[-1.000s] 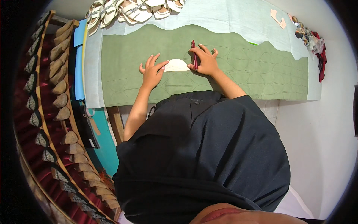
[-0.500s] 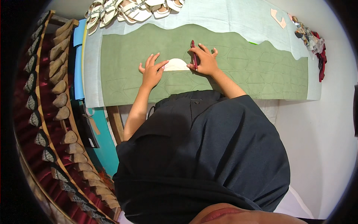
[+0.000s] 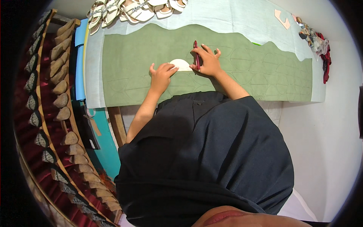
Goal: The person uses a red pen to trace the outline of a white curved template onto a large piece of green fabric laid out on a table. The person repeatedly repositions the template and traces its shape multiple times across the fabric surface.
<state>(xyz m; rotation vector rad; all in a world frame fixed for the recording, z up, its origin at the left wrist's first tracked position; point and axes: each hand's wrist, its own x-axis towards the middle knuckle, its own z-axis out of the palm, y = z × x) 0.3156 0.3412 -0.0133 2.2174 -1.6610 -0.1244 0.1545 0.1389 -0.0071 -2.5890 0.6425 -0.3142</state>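
Observation:
A wide sheet of green material (image 3: 140,49) with a wavy far edge lies across the table. Outlined shapes cover its right side and near strip. On it, in front of me, sits a white half-round template (image 3: 180,65), its straight side toward me. The fingertips of my left hand (image 3: 162,78) rest on the template's left part, the outer finger apart from the others; nothing is gripped. My right hand (image 3: 209,63) holds a dark red pen (image 3: 196,51), standing roughly upright between thumb and fingers, by the template's right end. The pen's tip is too small to make out.
Beneath the green sheet is a pale blue cover (image 3: 227,15). White sandals (image 3: 136,10) stand at the far left. A small cut-out pattern piece (image 3: 282,19) lies far right, near assorted small items (image 3: 308,36). Racks of shoe lasts (image 3: 60,88) line the left side.
My left hand has shifted right and its fingers have drawn in over the template. The template sits slightly more to the right. My right hand and the pen look unmoved.

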